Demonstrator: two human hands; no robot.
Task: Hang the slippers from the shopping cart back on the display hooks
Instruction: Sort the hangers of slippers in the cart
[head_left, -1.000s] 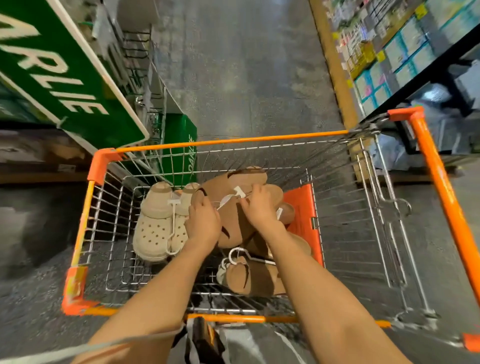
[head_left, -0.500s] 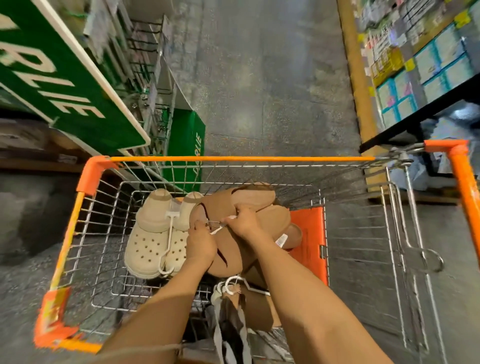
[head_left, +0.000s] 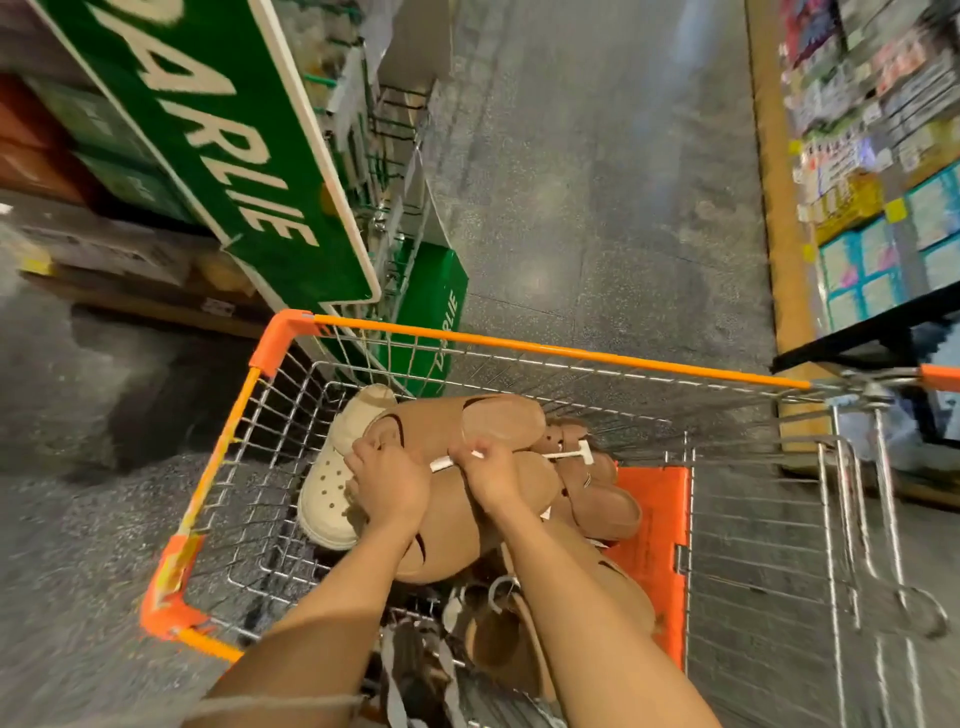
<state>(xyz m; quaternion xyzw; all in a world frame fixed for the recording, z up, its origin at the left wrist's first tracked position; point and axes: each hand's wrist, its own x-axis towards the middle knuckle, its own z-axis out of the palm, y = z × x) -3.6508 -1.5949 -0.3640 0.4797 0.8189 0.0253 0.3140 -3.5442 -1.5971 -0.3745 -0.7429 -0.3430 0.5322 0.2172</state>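
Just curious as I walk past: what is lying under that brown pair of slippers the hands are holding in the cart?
A cream clog shows beneath the brown slippers at left, more brown ones at right. Anything directly underneath is covered.

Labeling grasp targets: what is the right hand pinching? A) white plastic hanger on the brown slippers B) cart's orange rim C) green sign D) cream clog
A: the right hand pinches the white plastic hanger lying across the brown slippers, above the cart.
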